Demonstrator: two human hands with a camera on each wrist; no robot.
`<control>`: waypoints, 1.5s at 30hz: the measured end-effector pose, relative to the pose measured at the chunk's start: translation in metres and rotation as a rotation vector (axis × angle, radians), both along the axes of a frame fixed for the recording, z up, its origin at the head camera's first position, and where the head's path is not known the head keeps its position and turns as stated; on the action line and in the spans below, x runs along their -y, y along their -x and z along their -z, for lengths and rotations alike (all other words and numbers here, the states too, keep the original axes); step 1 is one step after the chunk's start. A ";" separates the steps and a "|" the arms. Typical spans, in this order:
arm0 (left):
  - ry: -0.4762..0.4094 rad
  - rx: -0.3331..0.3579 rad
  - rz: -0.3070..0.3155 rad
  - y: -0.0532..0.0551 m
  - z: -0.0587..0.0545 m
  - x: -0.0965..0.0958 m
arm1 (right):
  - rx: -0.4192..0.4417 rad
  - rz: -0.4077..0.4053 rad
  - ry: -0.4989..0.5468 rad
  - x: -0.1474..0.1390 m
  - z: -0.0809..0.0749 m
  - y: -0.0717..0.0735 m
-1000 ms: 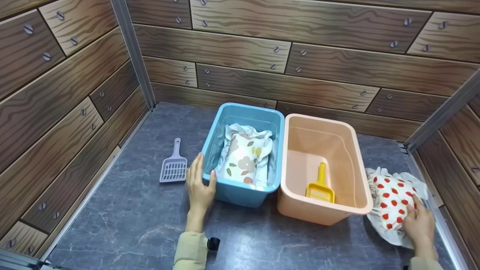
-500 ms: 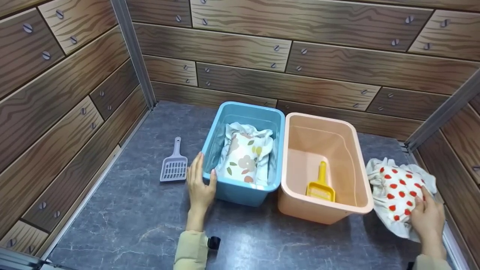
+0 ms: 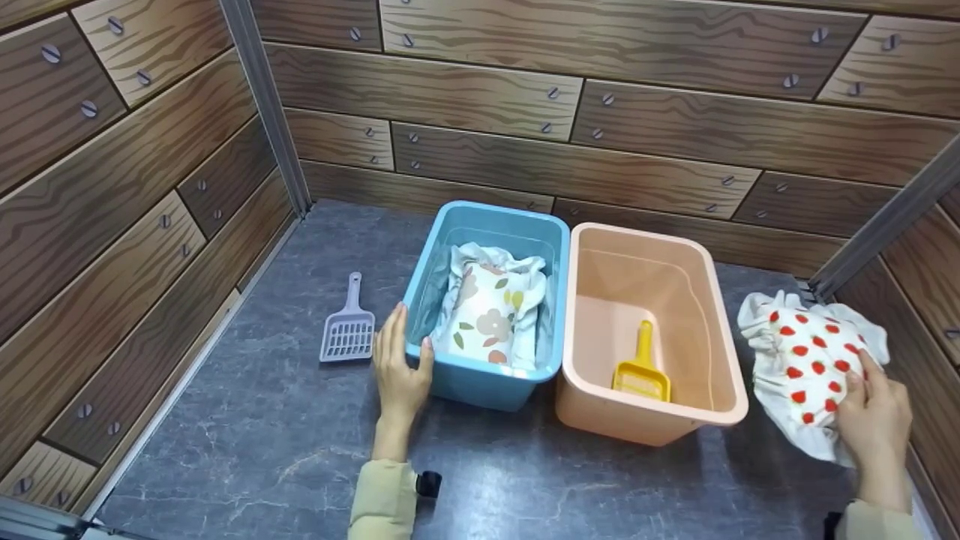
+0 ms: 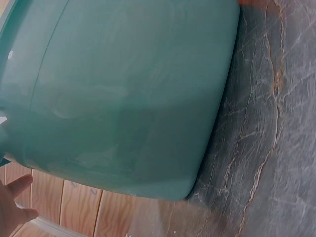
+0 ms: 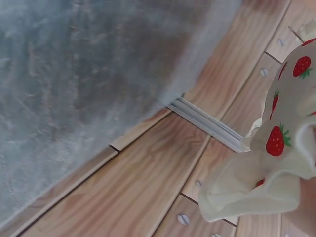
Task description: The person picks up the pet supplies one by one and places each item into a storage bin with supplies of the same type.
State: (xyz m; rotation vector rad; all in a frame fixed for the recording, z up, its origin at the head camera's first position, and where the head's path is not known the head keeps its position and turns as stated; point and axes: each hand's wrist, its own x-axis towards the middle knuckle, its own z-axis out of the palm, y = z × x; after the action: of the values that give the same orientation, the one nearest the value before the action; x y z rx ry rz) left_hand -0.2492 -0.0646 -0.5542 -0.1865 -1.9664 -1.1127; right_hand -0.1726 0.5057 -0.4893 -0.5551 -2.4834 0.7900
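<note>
At the right my right hand [image 3: 874, 412] grips the near right side of a small ruffled pillow [image 3: 814, 367], white with red strawberries. The pillow is off the floor, beside the peach bin; its ruffle [image 5: 252, 192] and part of a finger show in the right wrist view. With straight fingers, my left hand [image 3: 401, 371] rests against the near left corner of the blue bin [image 3: 480, 388]. That bin's outer wall [image 4: 128, 98] fills much of the left wrist view. Inside the blue bin lies a flower-print pillow [image 3: 487, 315] with a white ruffle.
The peach bin [image 3: 622, 416] stands against the blue bin's right side, with a yellow litter scoop [image 3: 643, 367] inside. A lilac litter scoop [image 3: 349, 326] lies on the dark marbled floor [image 3: 247, 442] at the left. Wood-patterned walls [image 3: 480, 97] enclose the floor at back and sides.
My right hand has lifted the strawberry pillow and carried it up and to the right, away from the peach bin. The left hand and both bins stay put.
</note>
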 end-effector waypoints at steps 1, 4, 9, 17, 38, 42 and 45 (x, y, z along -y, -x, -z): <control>0.000 0.000 0.001 0.000 0.000 0.000 | 0.005 0.006 -0.006 0.001 -0.003 0.000; 0.000 -0.009 -0.003 0.001 0.000 0.000 | -0.012 0.010 -0.020 0.005 -0.011 0.000; -0.001 -0.016 -0.005 0.001 0.000 -0.001 | -0.037 0.007 -0.039 0.013 -0.024 0.000; 0.003 -0.008 -0.005 0.001 0.002 0.000 | -0.108 -0.003 -0.071 0.032 -0.042 -0.002; 0.044 -0.037 -0.027 0.002 0.000 0.001 | -0.183 -0.011 -0.082 0.077 -0.078 -0.003; 0.045 -0.031 -0.026 0.002 0.000 0.001 | -0.190 -0.017 -0.073 0.082 -0.081 0.000; 0.044 -0.037 -0.028 0.002 0.001 0.001 | -0.206 -0.041 -0.062 0.086 -0.082 0.002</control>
State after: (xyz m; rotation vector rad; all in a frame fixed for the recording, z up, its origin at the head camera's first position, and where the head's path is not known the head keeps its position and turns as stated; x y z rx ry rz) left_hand -0.2512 -0.0660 -0.5547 -0.2009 -1.9565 -1.0410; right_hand -0.1742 0.4196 -0.4077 -0.3816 -2.3269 0.7435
